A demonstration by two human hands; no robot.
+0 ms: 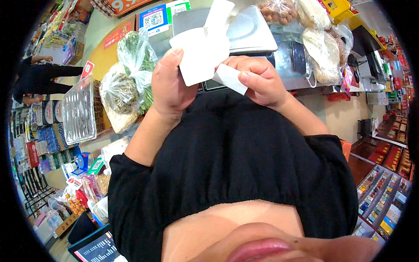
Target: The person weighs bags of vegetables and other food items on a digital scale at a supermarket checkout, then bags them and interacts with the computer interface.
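Note:
My left hand (168,83) pinches a sheet of white paper (200,57) between thumb and fingers. A white paper strip (218,14) rises from the sheet's upper end; where the two meet is washed out by glare. My right hand (262,80) grips a small white paper slip (230,78) under its thumb, close to the sheet's lower right side. Whether slip and sheet are joined cannot be told. Just beyond both hands lies a flat silver plate (252,31), apparently a weighing scale's pan, partly covered by the papers.
Bagged greens (144,68) and a bag of dried goods (119,90) lie left of my hands, beside a clear plastic tray (80,111). A phone (298,57) rests on the glass counter at right, near bagged pale goods (322,54). Another person (49,75) stands far left.

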